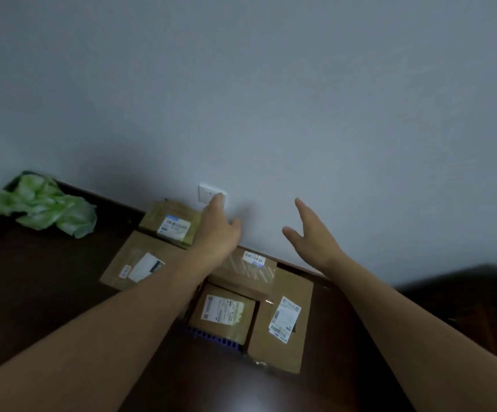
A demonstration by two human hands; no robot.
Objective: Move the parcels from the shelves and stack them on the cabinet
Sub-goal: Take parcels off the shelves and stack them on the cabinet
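Though reaching over the brown cardboard labelled parcels (223,310), clustered at six o'clock on the dark wooden cabinet (48,292), holding nothing: fingers released on left hand (219,230) and right hand (314,236).

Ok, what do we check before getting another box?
1. Left hand holds nothing: ok.
2. Right hand holds nothing: ok.
3. Brown cardboard parcels lie flat on the dark wooden cabinet: ok.
4. Parcels in one tidy stack: not ok, mostly spread side by side, some overlapping.
5. Crumpled green plastic bag apart from the parcels: ok.
6. Shelves with parcels left: cannot tell, out of view.
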